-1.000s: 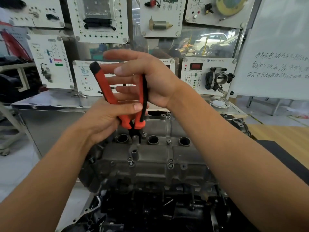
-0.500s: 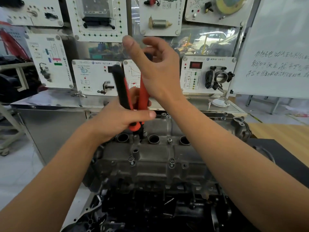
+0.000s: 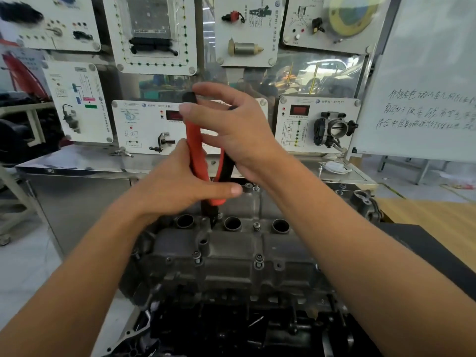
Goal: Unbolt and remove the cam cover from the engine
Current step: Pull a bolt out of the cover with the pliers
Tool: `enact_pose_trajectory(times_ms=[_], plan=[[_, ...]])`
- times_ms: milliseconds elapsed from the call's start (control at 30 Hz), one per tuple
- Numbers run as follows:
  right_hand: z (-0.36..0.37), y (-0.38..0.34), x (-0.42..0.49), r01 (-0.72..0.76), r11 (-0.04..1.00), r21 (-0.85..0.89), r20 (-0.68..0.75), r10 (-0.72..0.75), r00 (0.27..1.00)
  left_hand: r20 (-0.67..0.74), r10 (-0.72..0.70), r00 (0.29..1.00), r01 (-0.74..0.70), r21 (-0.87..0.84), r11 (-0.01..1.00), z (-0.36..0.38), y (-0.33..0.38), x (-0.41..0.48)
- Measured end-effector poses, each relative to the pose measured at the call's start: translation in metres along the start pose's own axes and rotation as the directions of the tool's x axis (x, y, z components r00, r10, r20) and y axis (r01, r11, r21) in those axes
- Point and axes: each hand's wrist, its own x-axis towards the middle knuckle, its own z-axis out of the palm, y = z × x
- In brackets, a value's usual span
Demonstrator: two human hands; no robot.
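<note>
Closing round the pliers [image 3: 197, 153] — right hand [image 3: 239, 135] — while left hand [image 3: 180, 186] still grips.

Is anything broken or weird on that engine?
Nothing looks broken or spilled. One odd thing: the left hand and right hand hold red pliers nose-down at the cam cover, whose bolts are still in. Pliers seem a strange tool for unbolting.

White training panels [image 3: 152, 34] are hanging on the rear display board, whose mirrored sheet [image 3: 322, 70] is reflecting parked cars. A stainless steel counter [image 3: 77, 161] is running below them. A throttle body panel [image 3: 316, 124] is standing at its right end. A handwritten whiteboard [image 3: 432, 81] is standing at far right. Pale floor [image 3: 23, 266] is showing at left, and a wood-toned surface [image 3: 432, 217] at right.
</note>
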Motion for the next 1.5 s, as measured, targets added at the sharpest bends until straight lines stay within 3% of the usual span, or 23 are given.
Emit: enact_pose_trajectory(times_ms=[100, 167, 233, 367, 500, 600, 700, 800, 900, 1067, 1167, 1233, 1300, 1433, 1500], plan=[[-0.013, 0.001, 0.009, -0.112, 0.974, 0.198, 0.201, 0.072, 0.977, 0.169, -0.017, 0.985, 0.063, -0.272, 0.96, -0.02, -0.006, -0.003], [-0.013, 0.006, 0.012, -0.139, 0.964, 0.225, 0.208, 0.092, 0.974, 0.296, 0.009, 0.955, 0.109, -0.376, 0.92, -0.022, -0.007, -0.005], [-0.008, 0.014, 0.012, -0.14, 0.963, 0.229, 0.141, 0.11, 0.984, 0.341, 0.025, 0.94, 0.112, -0.376, 0.92, -0.016, -0.006, -0.003], [-0.006, 0.023, 0.015, -0.047, 0.996, 0.076, -0.061, 0.052, 0.997, 0.292, 0.027, 0.956, 0.085, -0.366, 0.927, -0.005, -0.003, 0.0], [-0.011, 0.007, 0.009, 0.062, 0.991, -0.117, -0.161, -0.081, 0.984, 0.04, -0.022, 0.999, 0.032, -0.29, 0.957, 0.015, -0.001, -0.001], [-0.006, 0.001, -0.004, 0.054, 0.967, -0.25, -0.058, -0.07, 0.996, -0.143, -0.035, 0.989, 0.021, -0.1, 0.995, 0.029, -0.001, -0.001], [0.004, 0.007, -0.012, 0.057, 0.946, -0.319, 0.013, -0.055, 0.998, -0.139, 0.102, 0.985, -0.102, 0.007, 0.995, 0.032, 0.0, -0.004], [0.003, 0.008, -0.007, 0.072, 0.962, -0.264, -0.008, -0.076, 0.997, -0.196, 0.048, 0.979, -0.036, 0.064, 0.997, 0.032, -0.005, -0.012], [-0.005, 0.01, 0.003, 0.001, 0.999, -0.052, 0.116, 0.005, 0.993, -0.237, -0.002, 0.971, 0.024, 0.089, 0.996, 0.023, -0.011, -0.019], [-0.018, 0.012, 0.02, -0.197, 0.962, 0.189, 0.462, 0.09, 0.882, -0.085, 0.002, 0.996, -0.023, -0.245, 0.969, -0.003, -0.015, -0.019], [-0.01, 0.011, 0.027, -0.243, 0.955, 0.171, 0.572, 0.105, 0.814, 0.193, 0.04, 0.98, 0.039, -0.387, 0.921, -0.012, -0.015, -0.012], [-0.003, 0.013, 0.032, -0.229, 0.957, 0.18, 0.497, 0.112, 0.86, 0.36, 0.049, 0.932, 0.093, -0.366, 0.926, -0.016, -0.015, -0.008], [0.001, 0.016, 0.035, -0.216, 0.953, 0.214, 0.361, 0.128, 0.924, 0.371, 0.048, 0.927, 0.105, -0.381, 0.919, -0.015, -0.015, -0.006], [0.01, 0.026, 0.024, -0.126, 0.983, 0.133, 0.057, 0.119, 0.991, 0.138, 0.022, 0.99, 0.023, -0.316, 0.948, 0.005, -0.012, -0.008], [0.009, 0.031, 0.012, -0.012, 0.998, 0.064, -0.116, 0.019, 0.993, 0.0, -0.006, 1.0, 0.005, -0.187, 0.982, 0.018, -0.01, -0.011]])
